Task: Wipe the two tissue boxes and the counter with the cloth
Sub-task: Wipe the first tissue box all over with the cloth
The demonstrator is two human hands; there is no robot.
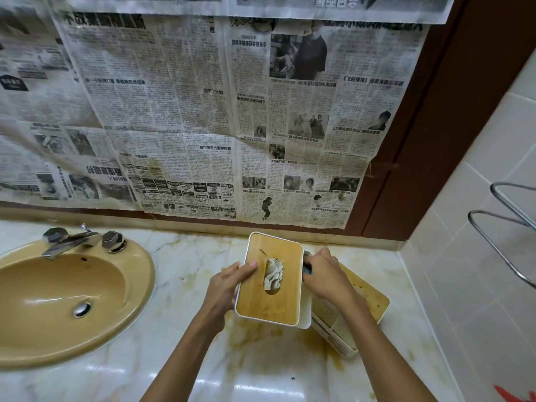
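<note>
A white tissue box with a wooden lid (285,300) is tilted up off the marble counter (185,285), its lid facing me and tissue poking from the slot. My left hand (229,282) grips its left edge, thumb on the lid. My right hand (324,274) holds a dark blue cloth (307,269) against the box's right side; only a small bit of the cloth shows. A second tissue box with a wooden lid (368,303) lies on the counter behind my right forearm, partly hidden.
A tan sink (58,300) with a chrome tap (72,242) takes up the counter's left. Yellow-brown stains (290,343) mark the counter under the boxes. Newspaper (203,111) covers the back wall. A chrome towel rail (504,227) sticks out from the tiled right wall.
</note>
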